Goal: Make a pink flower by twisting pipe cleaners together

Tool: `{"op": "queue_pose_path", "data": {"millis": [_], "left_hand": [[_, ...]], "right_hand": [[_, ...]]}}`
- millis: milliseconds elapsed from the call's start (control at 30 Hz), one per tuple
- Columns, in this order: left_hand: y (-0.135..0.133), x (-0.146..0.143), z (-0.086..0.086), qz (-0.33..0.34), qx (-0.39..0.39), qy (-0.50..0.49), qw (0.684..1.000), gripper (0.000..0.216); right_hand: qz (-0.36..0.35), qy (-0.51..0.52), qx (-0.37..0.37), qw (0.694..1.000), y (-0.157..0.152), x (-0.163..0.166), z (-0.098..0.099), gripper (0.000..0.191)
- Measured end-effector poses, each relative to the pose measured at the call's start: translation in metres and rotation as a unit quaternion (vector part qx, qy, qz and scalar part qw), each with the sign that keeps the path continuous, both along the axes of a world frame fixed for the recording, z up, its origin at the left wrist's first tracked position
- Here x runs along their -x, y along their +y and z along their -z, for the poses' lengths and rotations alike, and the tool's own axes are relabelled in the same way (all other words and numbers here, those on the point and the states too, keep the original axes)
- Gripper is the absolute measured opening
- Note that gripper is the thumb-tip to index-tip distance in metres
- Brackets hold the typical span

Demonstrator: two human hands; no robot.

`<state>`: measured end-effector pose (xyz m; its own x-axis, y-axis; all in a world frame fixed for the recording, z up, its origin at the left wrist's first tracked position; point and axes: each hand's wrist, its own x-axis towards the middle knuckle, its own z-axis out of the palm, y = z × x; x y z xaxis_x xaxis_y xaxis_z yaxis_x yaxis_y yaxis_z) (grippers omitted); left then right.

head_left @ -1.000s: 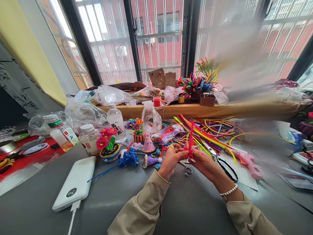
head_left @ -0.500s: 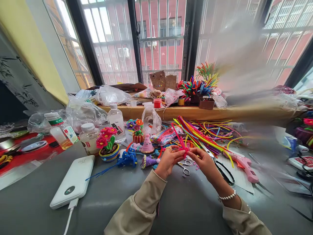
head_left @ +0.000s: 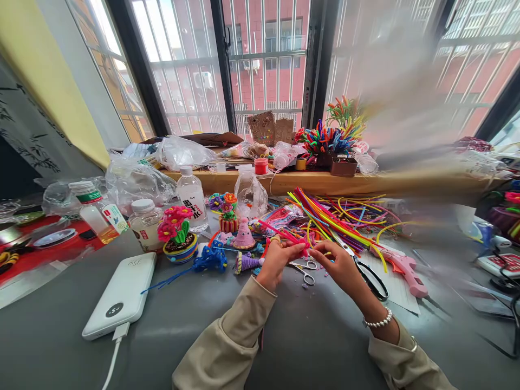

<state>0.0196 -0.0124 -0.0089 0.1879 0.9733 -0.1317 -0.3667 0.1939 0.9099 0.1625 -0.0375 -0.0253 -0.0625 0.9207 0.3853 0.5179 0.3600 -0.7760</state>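
Observation:
Pink pipe cleaners [head_left: 284, 232], bent into small loops at one end, are held above the table between both hands. My left hand [head_left: 279, 259] is closed on them, and their straight stems point up and to the left. The fingertips of my right hand [head_left: 333, 264] pinch the looped end; the exact grip is partly hidden. Just below the hands lie small silver scissors [head_left: 307, 278]. Larger black-handled scissors [head_left: 371, 281] rest beside my right wrist. A purple pipe-cleaner cone [head_left: 245, 262] and a blue pipe-cleaner piece [head_left: 211, 259] lie left of my left hand.
Behind the hands spreads a pile of coloured pipe cleaners [head_left: 325, 222]. A pink glue gun [head_left: 408, 272] lies at right on paper. On the left are a white power bank [head_left: 122, 295] with a cable, bottles [head_left: 190, 197] and a potted pink pipe-cleaner flower [head_left: 179, 230]. A blur covers the upper right.
The pink stems have swung from nearly upright to leaning left. My right fingers have shifted slightly at the looped end. Both hands still hold the piece.

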Motion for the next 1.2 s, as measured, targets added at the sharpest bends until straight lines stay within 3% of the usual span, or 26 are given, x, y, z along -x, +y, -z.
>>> {"op": "queue_pose_path", "data": {"millis": [300,533,767,933,1033,1200], "left_hand": [[-0.001,-0.003,-0.001,-0.026,0.019,-0.020,0.999,0.031],[0.000,-0.004,0.002,-0.014,0.008,-0.054,0.998,0.034],[0.001,-0.003,0.004,-0.013,-0.013,-0.040,0.999,0.036],[0.001,-0.002,0.004,-0.022,-0.015,-0.028,0.999,0.046],[0.000,-0.002,0.004,-0.022,-0.038,-0.006,0.999,0.053],[-0.001,-0.001,0.004,0.026,-0.044,0.006,0.999,0.057]], "right_hand": [[-0.022,0.027,-0.003,0.999,-0.002,0.008,0.003,0.027],[-0.030,0.139,0.075,0.987,-0.006,0.012,-0.003,0.025],[-0.065,0.261,0.151,0.951,-0.008,0.016,-0.003,0.029],[-0.053,0.187,0.130,0.972,-0.002,0.009,0.000,0.032],[-0.006,0.120,0.079,0.990,0.001,0.003,0.000,0.036],[0.017,0.063,0.025,0.998,-0.002,0.003,-0.005,0.035]]}}
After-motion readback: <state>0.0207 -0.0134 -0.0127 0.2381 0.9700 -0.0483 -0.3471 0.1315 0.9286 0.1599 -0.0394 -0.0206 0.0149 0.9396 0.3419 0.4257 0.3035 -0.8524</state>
